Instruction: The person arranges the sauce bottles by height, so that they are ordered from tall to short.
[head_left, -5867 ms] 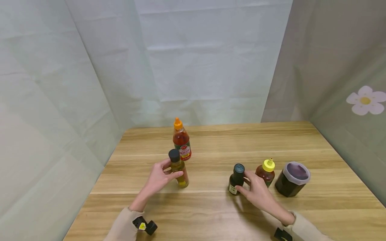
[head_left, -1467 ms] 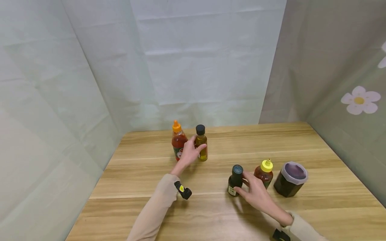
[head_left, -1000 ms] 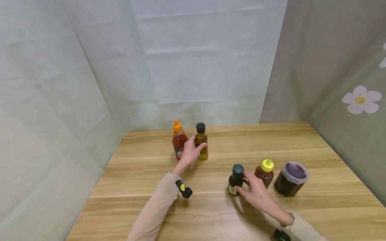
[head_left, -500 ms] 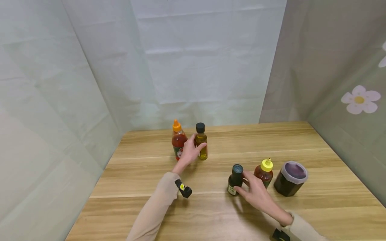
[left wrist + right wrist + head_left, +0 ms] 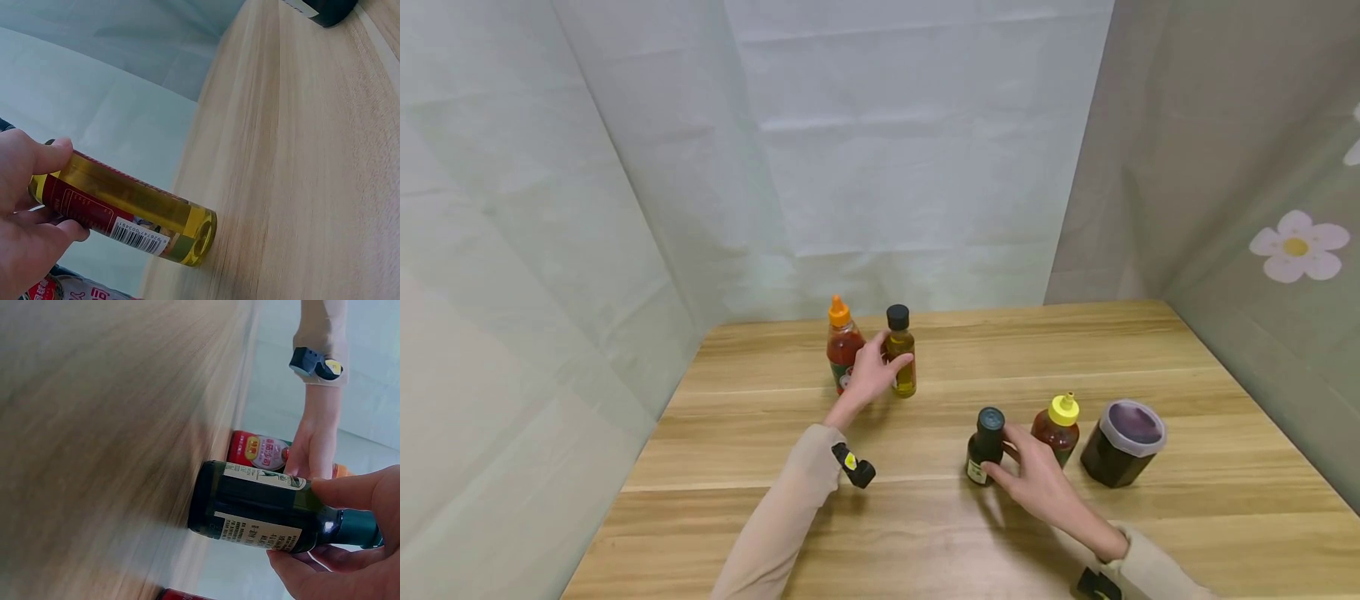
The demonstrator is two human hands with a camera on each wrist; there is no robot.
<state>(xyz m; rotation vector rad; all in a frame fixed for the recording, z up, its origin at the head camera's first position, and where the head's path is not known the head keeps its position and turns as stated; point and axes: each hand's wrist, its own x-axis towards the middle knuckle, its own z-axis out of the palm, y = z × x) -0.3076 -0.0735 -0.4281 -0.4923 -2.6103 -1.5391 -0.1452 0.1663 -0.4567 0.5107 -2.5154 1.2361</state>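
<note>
Far across the table (image 5: 910,542), the left hand (image 5: 867,375) pinches an upright oil bottle (image 5: 906,383). Nearer, rightward, the right hand (image 5: 1039,477) grips a dark bottle (image 5: 985,450).

Pale creased sheeting (image 5: 917,158) hangs behind the wood-grained tabletop (image 5: 910,533); past its right edge I spot a white flower (image 5: 1299,246).

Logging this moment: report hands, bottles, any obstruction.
Left hand gripping slim, clear, black-capped bottle of yellow liquid; right hand gripping dark, green-capped bottle. Both upright. Orange-capped red sauce bottle beside left hand.
</note>
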